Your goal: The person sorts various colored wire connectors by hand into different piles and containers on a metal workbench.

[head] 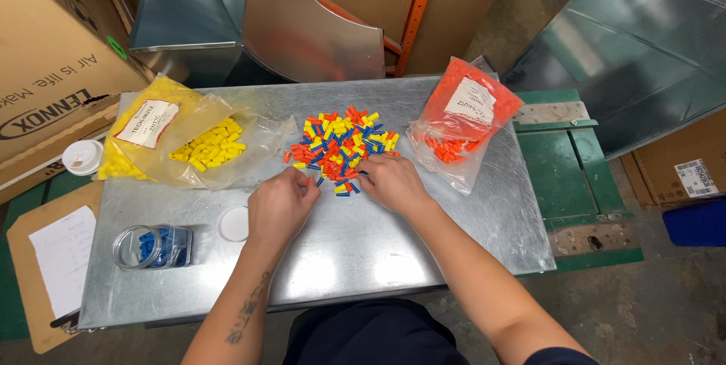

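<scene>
A heap of small red, yellow and blue plastic caps (342,142) lies in the middle of a sheet-metal tabletop (423,236). My left hand (280,208) rests at the heap's near left edge, fingers curled down onto the caps. At the near right edge my right hand (392,182) does the same, fingertips among the blue pieces. Whether either hand has pinched a cap is hidden by the fingers. A clear bag of yellow caps (175,140) lies open at the left. At the right sits a clear bag of orange caps (463,118).
A clear jar with blue caps (153,247) lies on its side at the near left, its white lid (234,223) beside it. A clipboard with paper (47,265) and a white cup lid (82,156) sit left of the table. Sheet-metal ducts and cardboard boxes stand behind.
</scene>
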